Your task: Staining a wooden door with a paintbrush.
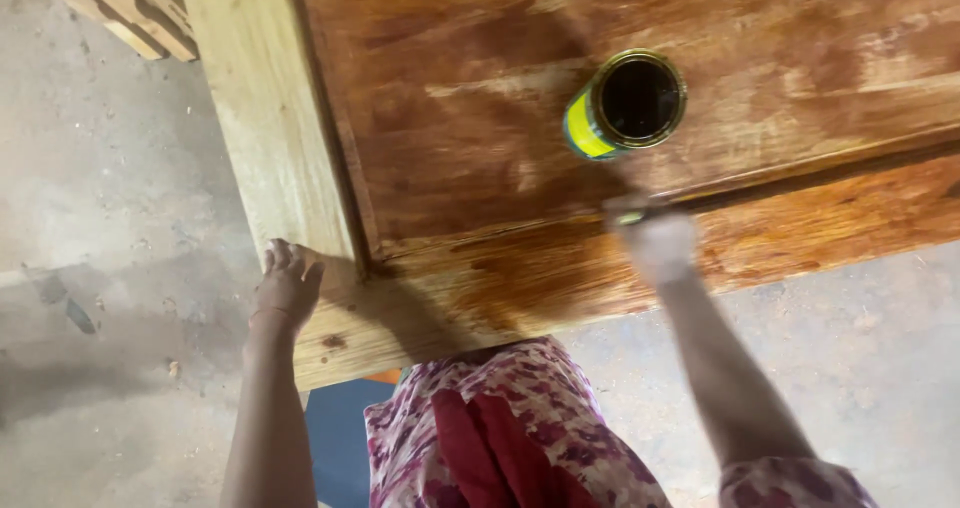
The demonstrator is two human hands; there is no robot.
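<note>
A large wooden panel [480, 118] lies flat before me, its middle and near rail stained wet reddish brown, its left rail [260, 128] bare pale wood. An open tin [625, 105] of dark stain with a yellow and blue label stands on the stained part. My left hand [287, 283] rests on the panel's bare near-left corner, fingers curled over the edge. My right hand [658, 240], blurred by motion, is closed on a small applicator, likely a brush or rag, pressed on the near rail just below the tin.
Grey dusty concrete floor [110, 218] surrounds the panel. Pale wooden slats [120, 3] lie at the top left. My patterned pink and white clothing [520, 428] fills the bottom centre, with something blue [340, 438] beside it.
</note>
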